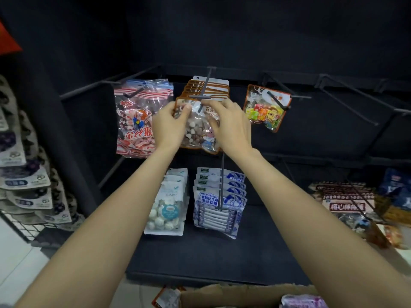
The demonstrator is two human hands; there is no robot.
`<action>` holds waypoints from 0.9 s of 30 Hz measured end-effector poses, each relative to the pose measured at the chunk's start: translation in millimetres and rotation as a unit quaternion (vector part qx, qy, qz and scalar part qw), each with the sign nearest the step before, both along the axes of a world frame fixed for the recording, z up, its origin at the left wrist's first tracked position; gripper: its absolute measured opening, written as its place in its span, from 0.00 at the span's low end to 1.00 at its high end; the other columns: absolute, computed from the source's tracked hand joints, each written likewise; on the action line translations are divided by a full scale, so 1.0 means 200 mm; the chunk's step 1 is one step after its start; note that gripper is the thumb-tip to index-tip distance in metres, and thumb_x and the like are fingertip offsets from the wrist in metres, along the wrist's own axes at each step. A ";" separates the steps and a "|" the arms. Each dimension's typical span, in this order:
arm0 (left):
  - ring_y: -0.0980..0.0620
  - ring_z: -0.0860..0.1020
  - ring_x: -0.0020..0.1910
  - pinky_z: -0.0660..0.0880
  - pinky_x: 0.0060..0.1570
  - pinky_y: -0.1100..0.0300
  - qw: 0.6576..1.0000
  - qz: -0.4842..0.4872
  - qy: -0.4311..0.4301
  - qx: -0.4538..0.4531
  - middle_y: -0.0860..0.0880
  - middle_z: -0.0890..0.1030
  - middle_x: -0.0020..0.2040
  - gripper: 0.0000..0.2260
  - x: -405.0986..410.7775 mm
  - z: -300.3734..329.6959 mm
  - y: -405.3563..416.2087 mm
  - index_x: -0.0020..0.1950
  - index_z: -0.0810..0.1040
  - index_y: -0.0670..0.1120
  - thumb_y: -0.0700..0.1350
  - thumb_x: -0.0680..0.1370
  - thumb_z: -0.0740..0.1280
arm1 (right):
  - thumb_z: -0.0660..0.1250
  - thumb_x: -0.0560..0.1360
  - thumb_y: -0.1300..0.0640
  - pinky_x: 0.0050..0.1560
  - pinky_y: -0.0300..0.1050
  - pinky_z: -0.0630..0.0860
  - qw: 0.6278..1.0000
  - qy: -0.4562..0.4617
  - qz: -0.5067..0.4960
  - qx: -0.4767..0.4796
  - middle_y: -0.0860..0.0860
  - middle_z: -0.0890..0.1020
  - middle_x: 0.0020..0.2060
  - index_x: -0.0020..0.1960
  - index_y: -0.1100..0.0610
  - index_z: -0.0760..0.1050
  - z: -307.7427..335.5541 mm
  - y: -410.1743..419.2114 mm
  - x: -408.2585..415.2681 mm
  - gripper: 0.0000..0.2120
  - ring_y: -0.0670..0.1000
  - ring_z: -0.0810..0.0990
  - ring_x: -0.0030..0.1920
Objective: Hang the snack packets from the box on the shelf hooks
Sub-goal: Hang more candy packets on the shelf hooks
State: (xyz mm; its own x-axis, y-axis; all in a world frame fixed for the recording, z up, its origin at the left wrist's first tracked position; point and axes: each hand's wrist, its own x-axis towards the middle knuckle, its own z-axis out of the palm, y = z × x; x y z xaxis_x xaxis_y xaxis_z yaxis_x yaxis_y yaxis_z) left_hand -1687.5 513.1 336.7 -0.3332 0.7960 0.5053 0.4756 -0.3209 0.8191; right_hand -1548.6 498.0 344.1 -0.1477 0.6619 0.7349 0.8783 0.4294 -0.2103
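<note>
Dark shop shelf (211,254) with black back panel and rows of wire hooks. Both hands are up at the middle hook (205,90) in the top row, holding one snack packet (198,130) of brown and white pebble-like candy, orange-edged. Left hand (166,127) pinches the packet's upper left corner between thumb and curled fingers; right hand (229,125) grips the upper right side, fingers curled over the front. Packet top sits right at the hook tip, in front of a stack of matching packets (211,88) already on that hook; can't tell if its hole is on the wire. Red-striped bag (139,116) hangs on the hook to the left, small colourful packet (265,107) to the right. Lower row: white candy packs (168,205), blue-and-white packs (219,203). Cardboard box (244,295) at bottom edge, purple packet (302,302) inside
</note>
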 end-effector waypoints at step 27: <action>0.56 0.75 0.40 0.70 0.40 0.63 0.959 -0.215 0.117 0.141 0.54 0.75 0.42 0.09 0.71 -0.62 -0.83 0.49 0.75 0.42 0.47 0.79 0.61 | 0.60 0.79 0.54 0.38 0.47 0.76 0.998 -0.001 -0.027 -0.055 0.49 0.83 0.41 0.55 0.55 0.79 -0.69 -0.92 0.78 0.11 0.51 0.81 0.41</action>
State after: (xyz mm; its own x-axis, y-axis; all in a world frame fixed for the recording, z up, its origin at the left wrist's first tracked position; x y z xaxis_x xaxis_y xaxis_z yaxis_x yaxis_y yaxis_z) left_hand -1546.0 348.0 212.8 0.1439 0.6552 0.7416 0.4108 -0.7214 0.5576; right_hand -1393.5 314.5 205.5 -0.1114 0.7449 0.6577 0.8998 0.3565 -0.2513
